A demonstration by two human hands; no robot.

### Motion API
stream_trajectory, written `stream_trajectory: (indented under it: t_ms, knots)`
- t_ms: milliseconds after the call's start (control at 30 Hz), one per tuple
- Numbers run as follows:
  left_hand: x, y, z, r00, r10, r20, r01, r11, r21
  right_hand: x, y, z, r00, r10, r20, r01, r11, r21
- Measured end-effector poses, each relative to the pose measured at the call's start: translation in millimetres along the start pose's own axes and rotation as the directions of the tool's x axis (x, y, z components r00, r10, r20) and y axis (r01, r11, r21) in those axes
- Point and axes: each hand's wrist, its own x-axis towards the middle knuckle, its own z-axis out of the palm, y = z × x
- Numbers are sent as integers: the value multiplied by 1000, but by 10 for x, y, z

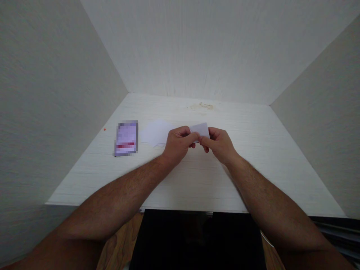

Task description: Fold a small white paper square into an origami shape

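Observation:
A small white folded paper [200, 129] is held just above the white table [253, 176] by both hands. My left hand [177, 143] pinches its left lower edge with thumb and fingers closed. My right hand [219, 144] pinches its right lower edge, fingers curled. The two hands meet near the table's middle. Loose white sheets [154, 133] lie flat on the table just left of my left hand.
A purple and white card or packet [126, 138] lies on the table at the left. A tiny orange speck [104, 129] sits near the left wall. White walls enclose the table on three sides. A black surface [197, 240] lies below the front edge.

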Motion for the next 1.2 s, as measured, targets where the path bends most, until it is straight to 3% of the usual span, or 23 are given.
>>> stream_trajectory:
  t_ms: [300, 533, 867, 1033, 1200]
  knots:
    - [5, -34, 9, 999, -1, -43, 1, 1000, 5, 10, 20, -37, 1000, -22, 8, 22, 1000, 9]
    - [-3, -22, -28, 999, 31, 5, -31, 1000, -4, 16, 41, -58, 1000, -18, 17, 17, 998, 58]
    - [-22, 38, -28, 994, 106, -19, -102, 981, 164, 27, 49, -52, 1000, 3, 30, -6, 995, 99]
    - [-3, 22, -33, 994, 106, -30, -103, 991, 81, 24, 47, -49, 1000, 3, -3, -3, 995, 102]
    - [-9, 84, -27, 991, 120, -56, -108, 978, 180, 22, 62, -45, 1000, -6, 11, 4, 995, 104]
